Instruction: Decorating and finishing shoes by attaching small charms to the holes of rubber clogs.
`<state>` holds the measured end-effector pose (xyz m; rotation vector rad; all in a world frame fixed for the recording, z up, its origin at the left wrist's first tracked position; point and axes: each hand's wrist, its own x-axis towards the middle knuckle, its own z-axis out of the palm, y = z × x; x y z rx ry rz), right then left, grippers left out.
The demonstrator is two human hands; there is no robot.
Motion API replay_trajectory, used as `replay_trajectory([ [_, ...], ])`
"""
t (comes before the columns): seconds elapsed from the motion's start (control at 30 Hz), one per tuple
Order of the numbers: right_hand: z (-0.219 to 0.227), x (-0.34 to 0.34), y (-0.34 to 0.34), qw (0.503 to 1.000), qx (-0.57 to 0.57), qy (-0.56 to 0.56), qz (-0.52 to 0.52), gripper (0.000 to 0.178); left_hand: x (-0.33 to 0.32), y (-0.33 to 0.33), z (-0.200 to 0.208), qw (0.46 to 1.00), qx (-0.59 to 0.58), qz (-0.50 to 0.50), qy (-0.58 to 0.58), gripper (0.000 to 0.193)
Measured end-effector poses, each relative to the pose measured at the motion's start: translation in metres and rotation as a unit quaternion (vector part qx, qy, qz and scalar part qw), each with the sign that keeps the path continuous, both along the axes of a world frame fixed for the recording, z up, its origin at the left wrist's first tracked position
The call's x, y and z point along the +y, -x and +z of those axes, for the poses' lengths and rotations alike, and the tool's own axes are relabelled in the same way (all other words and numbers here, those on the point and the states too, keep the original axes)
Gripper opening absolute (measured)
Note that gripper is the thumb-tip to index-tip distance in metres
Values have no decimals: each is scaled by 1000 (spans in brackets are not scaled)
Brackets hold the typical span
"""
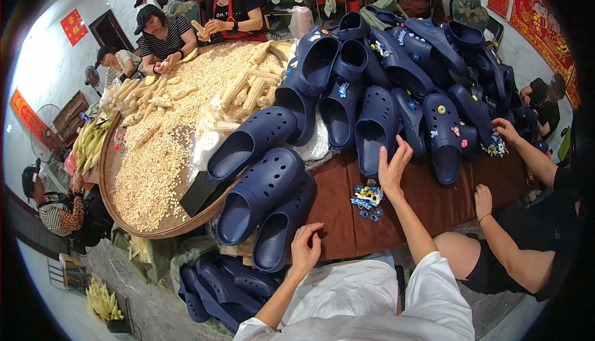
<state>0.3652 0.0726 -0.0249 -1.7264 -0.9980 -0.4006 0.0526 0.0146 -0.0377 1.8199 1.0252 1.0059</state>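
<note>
My left hand [305,248] hangs at the brown cloth's near edge, fingers loosely bent and apart, with nothing visible in it. Just left of it lies a plain navy clog [273,239]. My right hand [395,166] is open, fingers stretched upward beside the end of another navy clog [375,124]; whether they touch, I cannot tell. Below that hand, a small heap of colourful shoe charms [368,200] rests on the cloth. To the right stands a clog with charms on its upper [442,131]. More plain clogs [263,183] lie at left.
A large heap of navy clogs [427,50] covers the table's far side. At left, a round tray [106,177] holds corn kernels and cobs. A co-worker's hand [507,131] is at more charms [496,147] on the right. Other people sit around the tray. Further clogs [226,285] lie below the table edge.
</note>
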Motion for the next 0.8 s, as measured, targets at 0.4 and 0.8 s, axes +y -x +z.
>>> replay_trajectory([
  [0.4,85,97,31,968,-124,23,215,34,30,-35,-32,989,70,-28,-130,27],
  [0.8,102,195,47,958,-152,56,237,50,33,-35,-30,998,10,3,-64,23],
])
